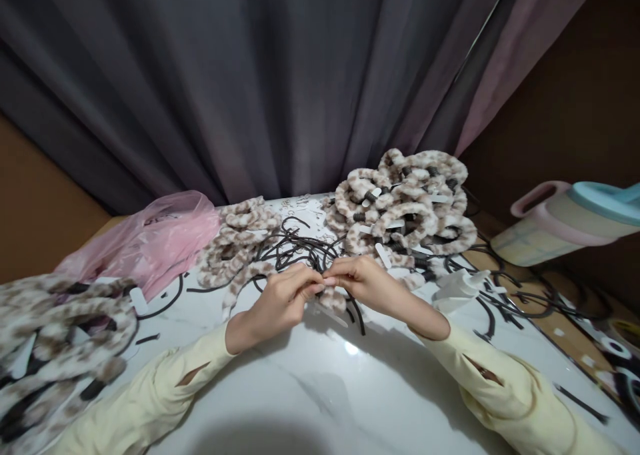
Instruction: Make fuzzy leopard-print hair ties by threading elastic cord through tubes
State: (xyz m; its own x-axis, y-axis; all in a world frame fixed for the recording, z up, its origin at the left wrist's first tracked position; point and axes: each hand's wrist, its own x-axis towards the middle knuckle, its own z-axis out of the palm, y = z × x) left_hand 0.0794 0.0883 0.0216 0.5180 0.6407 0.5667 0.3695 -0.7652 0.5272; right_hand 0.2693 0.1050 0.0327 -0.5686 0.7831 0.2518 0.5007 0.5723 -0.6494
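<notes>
My left hand (285, 298) and my right hand (365, 281) meet fingertip to fingertip above the table, both closed in a pinch. Just beneath the fingers shows a short part of a furry, brown-spotted white band (333, 300), with a narrow white tag below it. The hands appear to grip this band, but the exact pinched spot is hidden by the fingers. Behind them lies a tangle of dark cords (300, 245). Some cord ends come out to the right, under my right hand.
Furry bands with white tags are heaped at the back right (405, 218), back left (235, 241) and front left (65, 328). A pink plastic bag (160, 235) lies at left. A tumbler with a blue lid (565, 221) stands at right, beside loose cords (545, 301). Grey curtains (270, 88) hang behind.
</notes>
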